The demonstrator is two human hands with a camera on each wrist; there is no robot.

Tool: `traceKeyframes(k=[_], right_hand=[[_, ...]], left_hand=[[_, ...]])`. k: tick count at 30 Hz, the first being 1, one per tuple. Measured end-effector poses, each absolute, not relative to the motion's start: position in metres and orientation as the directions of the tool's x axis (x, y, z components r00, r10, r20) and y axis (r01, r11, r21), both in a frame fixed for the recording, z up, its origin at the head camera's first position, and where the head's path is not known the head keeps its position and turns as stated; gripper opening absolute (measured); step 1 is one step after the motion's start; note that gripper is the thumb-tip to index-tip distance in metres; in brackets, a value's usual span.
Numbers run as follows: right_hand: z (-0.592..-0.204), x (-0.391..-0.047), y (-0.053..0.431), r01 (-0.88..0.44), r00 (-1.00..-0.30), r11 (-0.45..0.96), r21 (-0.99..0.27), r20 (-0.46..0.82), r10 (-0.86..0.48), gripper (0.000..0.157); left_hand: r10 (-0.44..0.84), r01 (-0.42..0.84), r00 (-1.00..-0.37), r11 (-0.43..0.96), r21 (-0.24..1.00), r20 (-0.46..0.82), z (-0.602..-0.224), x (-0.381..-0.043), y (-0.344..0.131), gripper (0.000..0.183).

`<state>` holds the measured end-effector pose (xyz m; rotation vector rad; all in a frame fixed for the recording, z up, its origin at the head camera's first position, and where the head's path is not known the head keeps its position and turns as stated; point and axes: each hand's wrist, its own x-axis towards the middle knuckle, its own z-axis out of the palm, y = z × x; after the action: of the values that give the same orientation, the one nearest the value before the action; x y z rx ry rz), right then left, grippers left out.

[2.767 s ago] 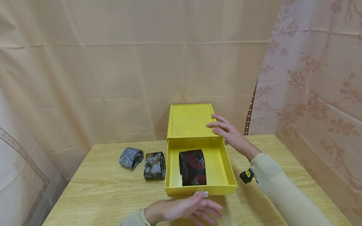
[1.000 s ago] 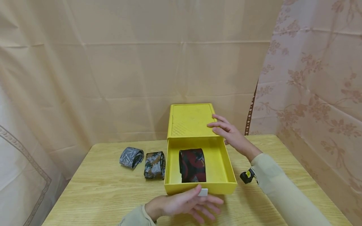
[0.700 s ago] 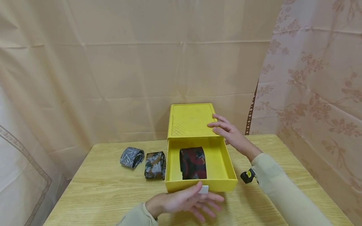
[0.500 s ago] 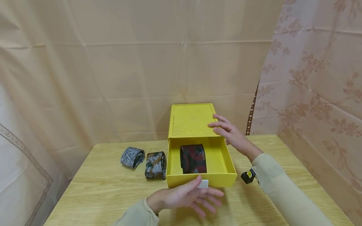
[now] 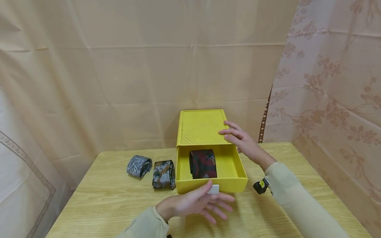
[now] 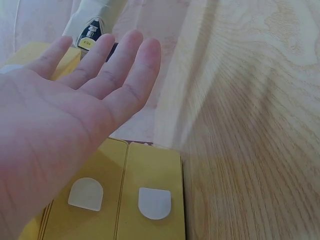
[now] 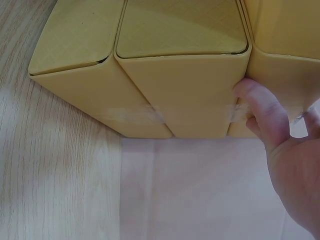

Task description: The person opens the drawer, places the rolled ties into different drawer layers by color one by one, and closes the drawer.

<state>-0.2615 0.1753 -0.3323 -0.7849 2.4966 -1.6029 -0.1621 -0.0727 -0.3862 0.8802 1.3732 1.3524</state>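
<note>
A yellow drawer cabinet (image 5: 202, 127) stands at the back of the table, its top drawer (image 5: 232, 185) partly out. Inside the drawer lies a rolled dark red and black necktie (image 5: 203, 163). My left hand (image 5: 194, 201) is at the drawer's front by the pale handle (image 5: 213, 189), thumb up near the rim, other fingers stretched out below. My right hand (image 5: 248, 143) rests on the cabinet's right top edge; in the right wrist view a digit presses the side wall near a seam between drawers. Two more rolled neckties, one grey (image 5: 139, 166) and one camouflage-like (image 5: 163, 174), lie left of the cabinet.
Lower drawers with pale handles (image 6: 155, 202) are shut in the left wrist view. The wooden table (image 5: 98, 201) stretches around the cabinet. A beige curtain (image 5: 134, 82) hangs behind, and a floral curtain (image 5: 330, 99) hangs along the right.
The top drawer has slid back into the cabinet by part of its length, carrying the red necktie with it. My left hand has moved forward with its front; my right hand has stayed.
</note>
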Motion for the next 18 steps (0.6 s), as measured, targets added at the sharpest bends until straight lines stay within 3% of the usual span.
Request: traceKeyframes(k=[11, 18], right_hand=[[-0.335, -0.262, 0.177, -0.361, -0.867, 0.305, -0.881, 0.197, -0.458, 0.036], [-0.335, -0.263, 0.177, -0.363, -0.867, 0.311, -0.878, 0.197, -0.457, 0.035]], left_hand=[[0.943, -0.130, -0.302, 0.108, 0.986, -0.143, -0.389, -0.171, -0.071, 0.079], [0.921, -0.125, -0.368, 0.090, 0.988, -0.130, -0.390, -0.176, -0.071, 0.080]])
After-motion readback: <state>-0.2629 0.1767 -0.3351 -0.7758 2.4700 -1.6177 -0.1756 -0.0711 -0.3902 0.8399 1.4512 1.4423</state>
